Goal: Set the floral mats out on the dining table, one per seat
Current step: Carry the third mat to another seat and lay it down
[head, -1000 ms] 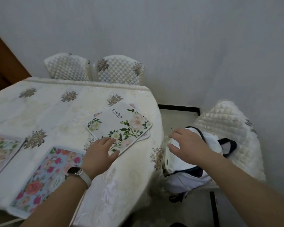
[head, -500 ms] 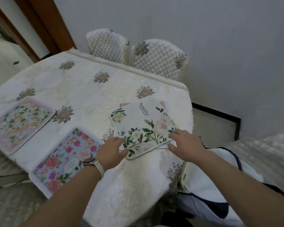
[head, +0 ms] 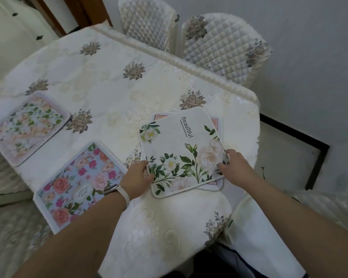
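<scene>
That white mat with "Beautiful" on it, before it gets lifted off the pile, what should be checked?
1. Both hands on the white mat: left hand at its near-left corner, right hand at its right edge. Ok.
2. Firm grip: cannot tell.
3. Only one mat taken: pink-edged mat lies beneath, touching. Cannot tell.
4. Blue rose mat and pale mat lie flat. Ok.
5. Free table space near the quilted chairs. Ok.

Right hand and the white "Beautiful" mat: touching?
Touching. Head view shows the right hand with its fingers on the white mat's right edge.
</scene>
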Action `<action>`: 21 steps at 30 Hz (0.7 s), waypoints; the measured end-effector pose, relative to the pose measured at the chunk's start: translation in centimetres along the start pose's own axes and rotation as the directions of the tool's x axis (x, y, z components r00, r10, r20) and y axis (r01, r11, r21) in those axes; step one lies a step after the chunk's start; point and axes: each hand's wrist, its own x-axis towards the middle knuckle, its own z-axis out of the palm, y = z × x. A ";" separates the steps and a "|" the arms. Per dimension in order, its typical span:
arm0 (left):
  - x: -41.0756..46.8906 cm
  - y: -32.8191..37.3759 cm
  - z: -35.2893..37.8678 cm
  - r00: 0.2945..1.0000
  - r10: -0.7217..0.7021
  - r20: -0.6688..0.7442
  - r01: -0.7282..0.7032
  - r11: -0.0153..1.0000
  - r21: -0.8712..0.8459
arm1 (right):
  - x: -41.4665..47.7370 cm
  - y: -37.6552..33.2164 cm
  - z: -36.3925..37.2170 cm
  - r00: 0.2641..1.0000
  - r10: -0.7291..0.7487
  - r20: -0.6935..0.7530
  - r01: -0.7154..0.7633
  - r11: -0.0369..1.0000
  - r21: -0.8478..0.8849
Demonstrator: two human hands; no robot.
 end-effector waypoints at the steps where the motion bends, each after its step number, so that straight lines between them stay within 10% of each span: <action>1: 0.3 0.4 0.2 0.999 -0.036 -0.026 0.035 0.998 -0.052 | 0.6 0.0 -0.1 1.000 0.029 -0.010 -0.029 0.998 0.061; 10: 2.2 1.0 1.2 0.974 -0.194 -0.115 0.150 0.938 -0.312 | 2.2 -0.2 0.4 0.972 0.235 -0.018 -0.184 0.807 0.561; 14: 2.7 2.1 1.6 0.929 -0.362 -0.081 0.263 0.796 -0.544 | 0.7 -0.7 2.4 0.927 0.342 0.156 -0.224 0.171 0.959; 16: 2.9 2.5 2.2 0.916 -0.396 -0.067 0.285 0.759 -0.586 | -0.3 -1.2 3.9 0.910 0.355 0.214 -0.237 0.023 0.971; 21: 3.2 3.8 3.3 0.883 -0.463 -0.073 0.302 0.683 -0.665 | -1.9 -2.2 7.4 0.908 0.355 0.223 -0.291 0.153 0.944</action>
